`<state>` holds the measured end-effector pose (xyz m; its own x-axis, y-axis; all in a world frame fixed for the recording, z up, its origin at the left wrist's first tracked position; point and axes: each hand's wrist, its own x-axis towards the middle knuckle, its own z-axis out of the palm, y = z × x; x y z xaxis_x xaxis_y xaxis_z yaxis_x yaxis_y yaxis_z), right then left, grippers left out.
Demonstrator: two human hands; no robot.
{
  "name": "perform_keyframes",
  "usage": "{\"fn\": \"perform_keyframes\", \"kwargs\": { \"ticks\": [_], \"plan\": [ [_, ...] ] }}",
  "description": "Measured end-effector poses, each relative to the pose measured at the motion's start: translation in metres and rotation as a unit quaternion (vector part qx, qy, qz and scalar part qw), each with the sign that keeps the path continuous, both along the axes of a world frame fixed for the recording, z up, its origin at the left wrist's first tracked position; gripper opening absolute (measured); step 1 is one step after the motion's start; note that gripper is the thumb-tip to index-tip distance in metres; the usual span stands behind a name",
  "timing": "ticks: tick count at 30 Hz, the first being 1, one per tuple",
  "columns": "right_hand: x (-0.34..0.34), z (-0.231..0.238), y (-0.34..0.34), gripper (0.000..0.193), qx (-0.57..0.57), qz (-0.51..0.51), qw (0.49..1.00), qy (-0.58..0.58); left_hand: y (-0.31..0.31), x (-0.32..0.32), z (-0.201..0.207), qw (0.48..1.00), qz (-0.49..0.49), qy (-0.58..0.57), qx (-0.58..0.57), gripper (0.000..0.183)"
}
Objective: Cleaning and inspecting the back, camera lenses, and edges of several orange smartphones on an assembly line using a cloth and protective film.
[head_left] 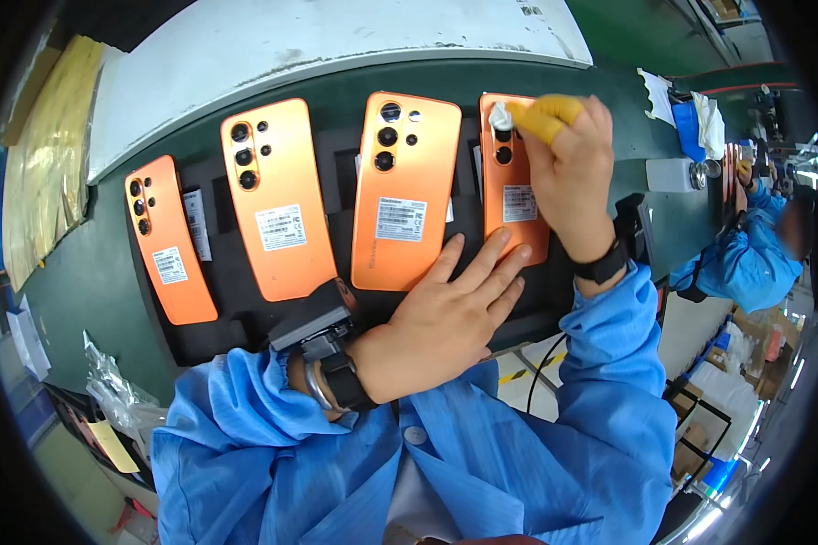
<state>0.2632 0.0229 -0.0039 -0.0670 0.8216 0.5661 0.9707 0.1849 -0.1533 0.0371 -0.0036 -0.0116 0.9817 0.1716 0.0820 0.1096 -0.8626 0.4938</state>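
- Pinching white wad (500,115) in right hand (574,150), nearly closed, with fingers bent and yellow finger covers (553,113) on.
- Holding wad at upper left corner of rightmost orange phone (510,173), over part of camera lens group.
- Resting left hand (441,331) palm down, open, with fingers spread; gripping nothing.
- Touching lower end of same phone with some left fingertips, below white label (519,203).
- Lying back side up, at right end of row, partly hidden under both hands.
- Showing three more orange phones to its left, also back up, lenses toward far side: third phone (413,173), second phone (273,195), leftmost phone (165,232), well apart from right hand.
- Bearing one white label on each back.
- Sitting in black tray (334,150) on green table (86,291).
- Wearing blue sleeves (613,341) and black wrist devices (314,320).
- Placing clear bottle (670,175) right of right hand, crumpled clear plastic (123,395) at lower left.
- Including co-worker (745,263) in blue at far right.
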Motion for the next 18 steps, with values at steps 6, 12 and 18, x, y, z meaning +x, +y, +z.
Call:
{"fn": "perform_keyframes", "kwargs": {
  "ticks": [6, 12, 18],
  "plan": [
    [-0.023, -0.001, -0.05, 0.023, -0.028, -0.023, 0.994, -0.1, -0.007, 0.004, -0.003, 1.0, -0.004, -0.009, 0.018, 0.08],
    [-0.01, 0.005, 0.003, 0.023, -0.015, -0.02, 0.998, -0.053, -0.002, -0.001, -0.003, 1.0, -0.007, -0.004, -0.003, 0.08],
    [-0.02, 0.002, -0.034, 0.026, 0.003, 0.01, 0.999, -0.042, -0.007, 0.003, -0.003, 1.0, -0.001, -0.011, 0.016, 0.08]
  ]
}}
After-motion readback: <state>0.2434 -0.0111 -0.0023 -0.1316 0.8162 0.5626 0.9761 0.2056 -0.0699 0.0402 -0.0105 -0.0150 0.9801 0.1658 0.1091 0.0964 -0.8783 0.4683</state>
